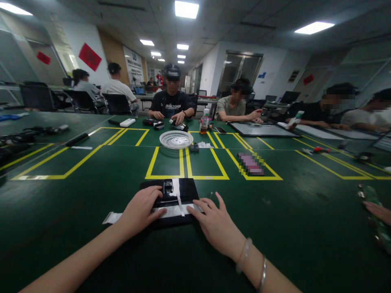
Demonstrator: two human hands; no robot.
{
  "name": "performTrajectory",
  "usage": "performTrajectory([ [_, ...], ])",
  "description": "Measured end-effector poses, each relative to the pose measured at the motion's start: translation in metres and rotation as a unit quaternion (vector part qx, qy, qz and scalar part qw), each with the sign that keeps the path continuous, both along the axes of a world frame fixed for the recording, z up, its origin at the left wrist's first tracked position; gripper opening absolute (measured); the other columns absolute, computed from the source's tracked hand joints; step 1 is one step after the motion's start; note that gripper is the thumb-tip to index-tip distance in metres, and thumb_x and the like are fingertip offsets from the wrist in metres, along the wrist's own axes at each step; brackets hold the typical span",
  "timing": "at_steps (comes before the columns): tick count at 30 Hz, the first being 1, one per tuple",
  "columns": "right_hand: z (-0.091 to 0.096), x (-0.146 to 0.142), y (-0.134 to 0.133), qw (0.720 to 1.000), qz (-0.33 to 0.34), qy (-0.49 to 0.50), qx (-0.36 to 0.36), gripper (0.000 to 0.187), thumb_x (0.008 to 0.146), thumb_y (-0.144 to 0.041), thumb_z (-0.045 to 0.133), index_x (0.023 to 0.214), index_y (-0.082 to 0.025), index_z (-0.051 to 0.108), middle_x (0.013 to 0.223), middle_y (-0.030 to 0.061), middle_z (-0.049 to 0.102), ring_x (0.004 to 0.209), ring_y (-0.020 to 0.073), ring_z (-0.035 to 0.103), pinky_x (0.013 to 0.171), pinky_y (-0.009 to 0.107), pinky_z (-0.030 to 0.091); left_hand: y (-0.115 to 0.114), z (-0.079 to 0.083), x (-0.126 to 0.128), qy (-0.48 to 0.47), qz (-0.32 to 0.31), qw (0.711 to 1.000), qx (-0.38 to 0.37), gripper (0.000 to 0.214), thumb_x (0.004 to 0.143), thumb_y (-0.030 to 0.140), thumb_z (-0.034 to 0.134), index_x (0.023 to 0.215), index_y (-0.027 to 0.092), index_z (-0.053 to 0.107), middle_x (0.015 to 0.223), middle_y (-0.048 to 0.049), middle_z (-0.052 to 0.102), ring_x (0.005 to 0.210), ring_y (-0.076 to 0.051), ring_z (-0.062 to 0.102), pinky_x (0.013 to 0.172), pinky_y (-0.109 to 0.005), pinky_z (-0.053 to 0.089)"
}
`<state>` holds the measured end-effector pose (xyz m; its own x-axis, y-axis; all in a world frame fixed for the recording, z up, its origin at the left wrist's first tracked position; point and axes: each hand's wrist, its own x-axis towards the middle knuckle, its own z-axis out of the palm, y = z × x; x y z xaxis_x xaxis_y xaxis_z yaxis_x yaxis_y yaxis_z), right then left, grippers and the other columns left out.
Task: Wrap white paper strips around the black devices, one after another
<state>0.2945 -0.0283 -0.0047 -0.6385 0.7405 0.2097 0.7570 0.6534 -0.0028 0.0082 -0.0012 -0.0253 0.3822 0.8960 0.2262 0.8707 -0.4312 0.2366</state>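
Note:
A flat black rectangular device, which may be a panel or casing, lies on the green table in front of me. A wide white strip runs across its lower part, and its left end sticks out past the edge. A narrower white strip runs down from the top edge to meet it. My left hand rests on the device's left side, thumb on the wide strip, fingers near a small dark square part. My right hand is spread at the right side, fingertips touching the wide strip's right end.
Yellow tape marks outline areas on the table. Beyond the device stand a white plastic basket and a bottle. A blurred pinkish rectangle lies right. Cables lie left; another person's hand touches a green board.

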Motion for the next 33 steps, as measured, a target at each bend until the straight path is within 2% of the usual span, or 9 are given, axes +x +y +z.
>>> performTrajectory([
  [2, 0.002, -0.002, -0.001, 1.000, 0.005, 0.005, -0.010, 0.043, 0.095, -0.019, 0.048, 0.136, -0.032, 0.049, 0.135, 0.0066, 0.057, 0.123, 0.0279, 0.051, 0.111, 0.067, 0.016, 0.002, -0.003, -0.001, 0.009, -0.015, 1.000, 0.003, 0.049, 0.091, 0.044, 0.063, 0.133, 0.019, 0.053, 0.141, -0.0114, 0.048, 0.130, -0.031, 0.045, 0.110, -0.051, 0.036],
  [4, 0.004, -0.003, -0.002, 1.000, 0.007, 0.007, -0.019, 0.040, 0.097, -0.026, 0.047, 0.137, -0.032, 0.048, 0.137, 0.0074, 0.056, 0.122, 0.0285, 0.051, 0.110, 0.068, 0.018, 0.004, -0.006, -0.003, 0.020, -0.027, 0.999, 0.000, 0.056, 0.094, 0.045, 0.059, 0.142, 0.019, 0.045, 0.144, -0.0117, 0.046, 0.133, -0.031, 0.042, 0.112, -0.052, 0.033],
  [10, 0.001, -0.004, -0.003, 1.000, -0.001, 0.012, -0.024, 0.038, 0.099, -0.034, 0.047, 0.137, -0.033, 0.049, 0.138, 0.0082, 0.054, 0.125, 0.0295, 0.049, 0.109, 0.068, 0.018, 0.005, -0.005, -0.002, 0.039, -0.056, 0.998, 0.001, 0.054, 0.099, 0.047, 0.051, 0.145, 0.021, 0.043, 0.148, -0.0092, 0.042, 0.136, -0.028, 0.039, 0.116, -0.051, 0.028],
  [15, -0.001, -0.006, -0.006, 1.000, -0.013, 0.008, -0.010, 0.038, 0.098, -0.039, 0.048, 0.136, -0.033, 0.050, 0.138, 0.0086, 0.055, 0.127, 0.0304, 0.047, 0.110, 0.067, 0.018, 0.001, 0.000, 0.003, 0.052, -0.112, 0.992, -0.014, 0.081, 0.087, 0.067, 0.059, 0.150, 0.021, 0.036, 0.153, -0.0090, 0.034, 0.140, -0.030, 0.031, 0.118, -0.050, 0.023],
  [19, -0.001, -0.008, -0.007, 1.000, -0.019, 0.003, 0.006, 0.039, 0.097, -0.042, 0.051, 0.135, -0.032, 0.052, 0.137, 0.0095, 0.055, 0.128, 0.0316, 0.047, 0.110, 0.066, 0.019, -0.001, 0.001, 0.006, 0.060, -0.115, 0.991, -0.032, 0.096, 0.078, 0.072, 0.065, 0.152, 0.020, 0.033, 0.153, -0.0107, 0.031, 0.140, -0.033, 0.029, 0.118, -0.053, 0.021],
  [23, 0.000, -0.007, -0.007, 1.000, -0.008, 0.006, 0.012, 0.042, 0.096, -0.043, 0.053, 0.137, -0.033, 0.050, 0.138, 0.0081, 0.056, 0.128, 0.0317, 0.047, 0.111, 0.066, 0.016, -0.002, 0.001, 0.007, 0.055, -0.109, 0.992, -0.023, 0.089, 0.082, 0.067, 0.065, 0.151, 0.019, 0.035, 0.153, -0.0111, 0.033, 0.141, -0.032, 0.030, 0.118, -0.052, 0.021],
  [28, 0.004, -0.003, -0.004, 0.999, -0.013, 0.033, 0.017, 0.052, 0.098, -0.044, 0.048, 0.148, -0.033, 0.035, 0.140, 0.0071, 0.054, 0.130, 0.0293, 0.045, 0.112, 0.065, 0.015, -0.003, 0.006, 0.008, 0.050, -0.117, 0.992, -0.012, 0.083, 0.080, 0.061, 0.071, 0.145, 0.020, 0.042, 0.147, -0.0116, 0.042, 0.136, -0.032, 0.037, 0.118, -0.055, 0.019],
  [33, 0.009, 0.002, 0.000, 0.998, -0.018, 0.054, 0.019, 0.050, 0.099, -0.041, 0.046, 0.147, -0.032, 0.036, 0.140, 0.0062, 0.054, 0.129, 0.0275, 0.045, 0.113, 0.063, 0.014, 0.002, 0.018, -0.004, 0.026, -0.106, 0.994, 0.004, 0.070, 0.079, 0.059, 0.072, 0.136, 0.024, 0.052, 0.137, -0.0083, 0.053, 0.130, -0.032, 0.045, 0.118, -0.058, 0.016],
])
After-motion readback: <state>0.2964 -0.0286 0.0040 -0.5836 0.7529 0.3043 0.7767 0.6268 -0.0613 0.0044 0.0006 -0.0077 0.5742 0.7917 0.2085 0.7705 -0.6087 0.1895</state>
